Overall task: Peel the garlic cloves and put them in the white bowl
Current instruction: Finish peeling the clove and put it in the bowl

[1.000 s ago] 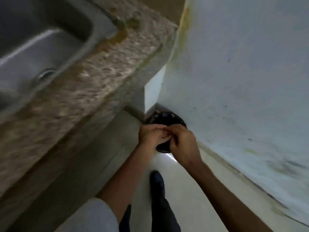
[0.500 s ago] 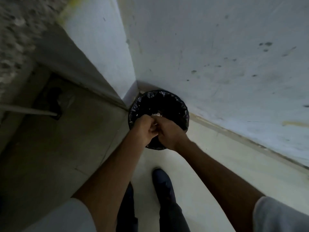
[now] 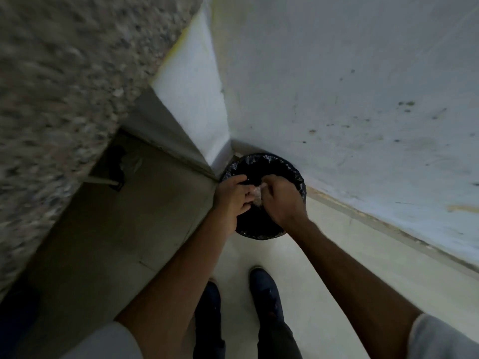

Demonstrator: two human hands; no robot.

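Fingers of both hands are brought together over a bin (image 3: 261,229) lined with a black bag. On the left hand (image 3: 233,196), the fingers (image 3: 245,196) are curled inward toward the palm, closed loosely around something pale; what is gripped is partly hidden and blurred. On the right hand (image 3: 281,200), the fingers are bent and pinched toward the same pale object, with the knuckles turned upward. Between the two sets of fingertips a small whitish, papery bit (image 3: 256,194) is seen, likely garlic or its skin; which one cannot be told. It is touched by both hands and is held above the bin's dark opening.

To the left of the fingers, a speckled stone counter (image 3: 64,86) is seen, blurred, with a shaded cabinet face (image 3: 116,229) below it. Just beyond the fingers, a white wall corner (image 3: 191,99) is met by the bin's rim. To the right of the fingers, a pale wall (image 3: 350,86) marked with small dark spots is spread across the view, with a skirting strip (image 3: 388,224) along its base.

Below the fingers, two bare forearms are stretched toward the bin, with light sleeves at the bottom edge. Between the forearms, dark shoes (image 3: 264,288) are planted on a pale floor (image 3: 324,268). No white bowl is in view.
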